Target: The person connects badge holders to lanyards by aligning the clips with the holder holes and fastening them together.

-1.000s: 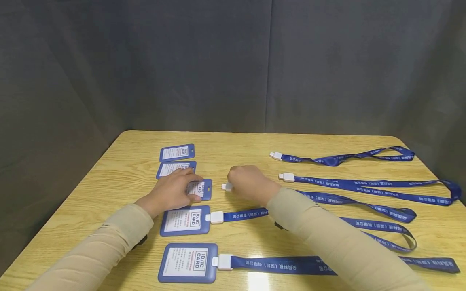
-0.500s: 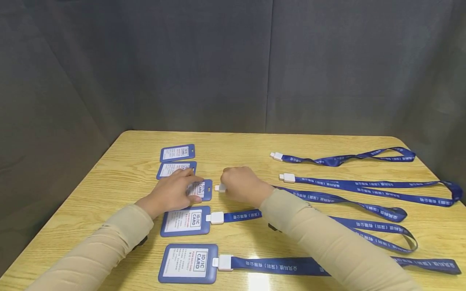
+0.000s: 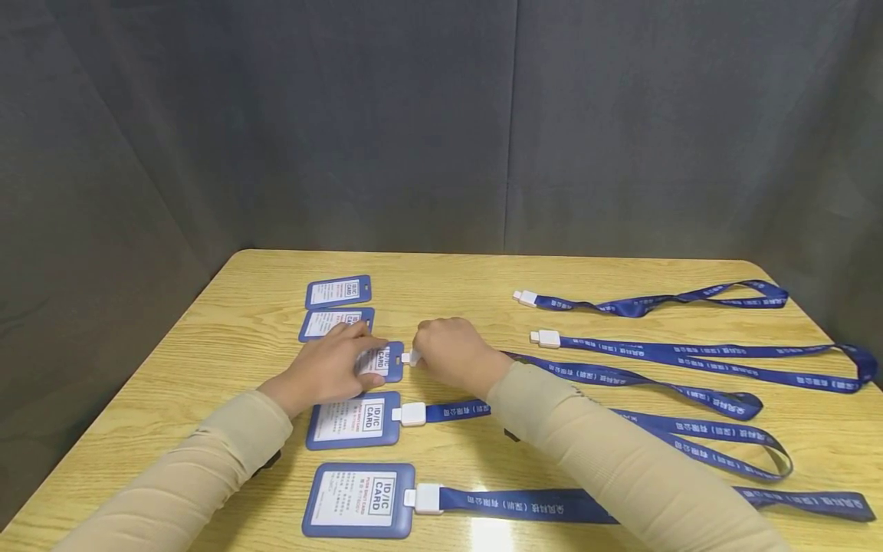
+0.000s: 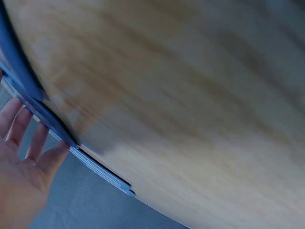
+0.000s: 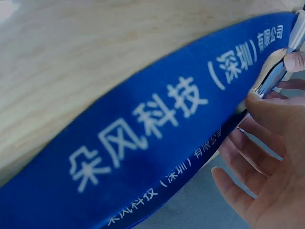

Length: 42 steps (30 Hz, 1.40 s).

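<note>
While the left hand grips a blue rectangular card holder, the right hand pinches the white clip of a blue ribbon lanyard.

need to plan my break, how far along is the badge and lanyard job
Done, it seems: the two nearest badges have lanyards attached. In hand: the left hand holds the third badge while the right hand holds a white clip at its end; whether hooked is unclear. To go: two far badges and two loose lanyards.
</note>
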Tool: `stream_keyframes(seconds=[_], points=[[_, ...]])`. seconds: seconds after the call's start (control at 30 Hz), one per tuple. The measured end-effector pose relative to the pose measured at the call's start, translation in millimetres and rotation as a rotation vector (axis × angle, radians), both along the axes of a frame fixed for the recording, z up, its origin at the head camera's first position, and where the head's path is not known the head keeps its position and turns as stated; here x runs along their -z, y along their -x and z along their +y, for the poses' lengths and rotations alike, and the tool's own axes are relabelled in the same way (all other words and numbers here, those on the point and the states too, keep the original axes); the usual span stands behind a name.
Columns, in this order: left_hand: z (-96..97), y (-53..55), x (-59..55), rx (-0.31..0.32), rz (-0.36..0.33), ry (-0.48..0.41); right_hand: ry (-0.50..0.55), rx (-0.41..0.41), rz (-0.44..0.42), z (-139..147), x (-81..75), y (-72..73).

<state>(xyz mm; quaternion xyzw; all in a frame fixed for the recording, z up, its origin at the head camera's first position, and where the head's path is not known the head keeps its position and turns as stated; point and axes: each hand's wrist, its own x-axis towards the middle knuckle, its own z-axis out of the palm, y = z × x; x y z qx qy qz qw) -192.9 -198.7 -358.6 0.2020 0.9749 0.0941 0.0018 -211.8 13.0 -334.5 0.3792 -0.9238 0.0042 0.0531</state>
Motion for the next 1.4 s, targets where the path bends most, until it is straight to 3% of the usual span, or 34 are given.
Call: stream_keyframes(seconds=[0.33, 0.83, 1.4], points=[[0.8, -1.4, 1.1, 0.001, 0.033, -0.024, 0.024, -0.018, -0.040, -2, 1.4, 8.0], [0.7, -1.9, 4.7, -0.010, 0.029, -0.049, -0.029, -0.013, 0.049, -12, 8.7, 8.1], [5.8, -4.2, 6.8, -0.025, 0.058, -0.051, -0.050, 0.006, 0.052, -16, 10.2, 5.2]])
